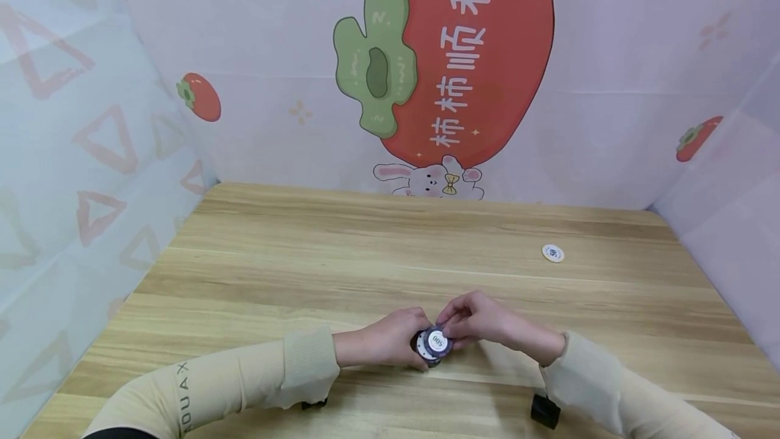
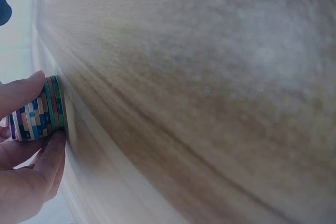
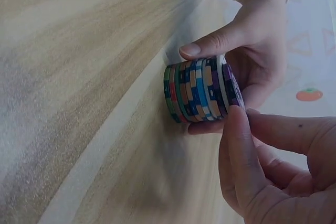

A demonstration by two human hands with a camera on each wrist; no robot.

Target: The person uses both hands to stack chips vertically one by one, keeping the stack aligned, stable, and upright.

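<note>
A short stack of poker chips (image 3: 193, 90), with edges in green, red, blue, tan and white, stands on the wooden table. My left hand (image 1: 393, 339) grips it round the side, thumb and fingers on opposite edges, as the left wrist view also shows on the chip stack (image 2: 39, 113). A dark purple chip (image 1: 438, 341) marked 500 lies at the top, slightly off-centre over a white-faced chip. My right hand (image 1: 484, 320) pinches that purple chip at its rim between thumb and fingertips.
A single white-faced chip (image 1: 553, 253) marked 50 lies flat on the wooden table (image 1: 341, 256), farther back and to the right. Printed cloth (image 1: 274, 32) hangs behind the table and along both sides. A small black device (image 1: 545, 412) hangs below the right sleeve.
</note>
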